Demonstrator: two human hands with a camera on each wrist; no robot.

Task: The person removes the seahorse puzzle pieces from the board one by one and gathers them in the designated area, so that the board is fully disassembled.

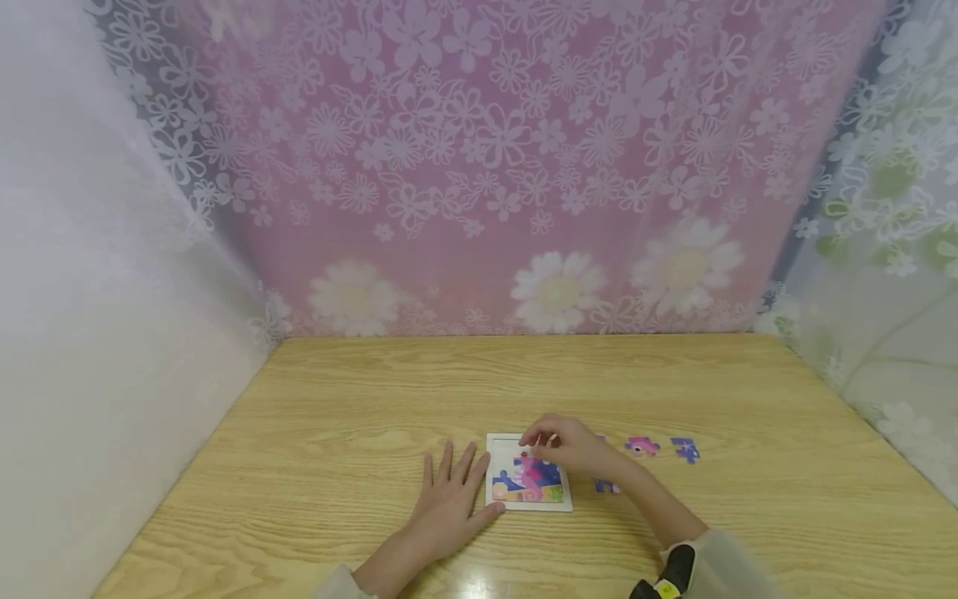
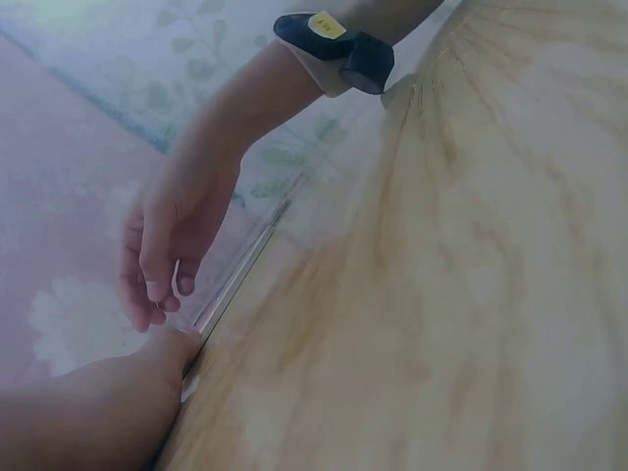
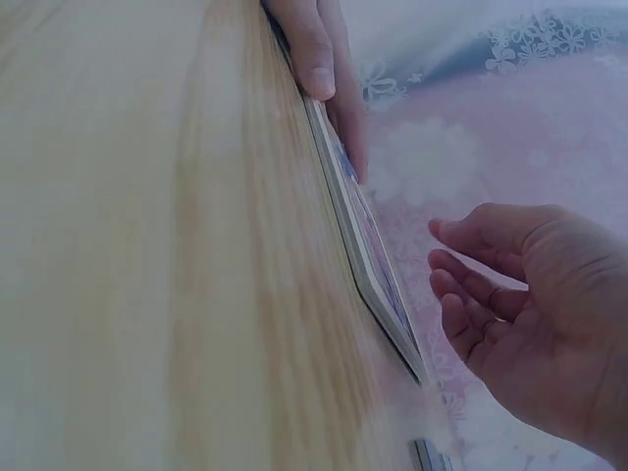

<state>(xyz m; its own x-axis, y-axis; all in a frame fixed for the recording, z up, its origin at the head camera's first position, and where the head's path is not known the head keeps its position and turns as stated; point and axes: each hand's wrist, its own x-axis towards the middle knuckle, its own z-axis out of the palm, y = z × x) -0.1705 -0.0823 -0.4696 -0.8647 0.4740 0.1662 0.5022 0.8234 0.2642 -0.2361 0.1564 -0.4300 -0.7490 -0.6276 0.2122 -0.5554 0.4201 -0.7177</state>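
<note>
A small white-framed jigsaw puzzle (image 1: 539, 506) lies on the table, with seahorse and blue sea pieces filling its lower part. My left hand (image 1: 447, 503) rests flat at its left side, fingers spread, the thumb on the lower left corner of the frame. Above the upper right of the board hovers my right hand (image 1: 575, 448), its fingers loosely bent. In the right wrist view, the thumb and fingertips of this right hand (image 3: 535, 304) are apart, with no piece visible between them. The puzzle's edge (image 3: 358, 265) shows side-on there.
Right of the board lie a pink puzzle piece with an eye (image 1: 642, 447) and a blue corner piece (image 1: 684, 450). Other blue pieces (image 1: 607, 486) are partly covered by the right arm. A floral curtain (image 1: 479, 166) hangs behind the wooden table (image 1: 359, 391).
</note>
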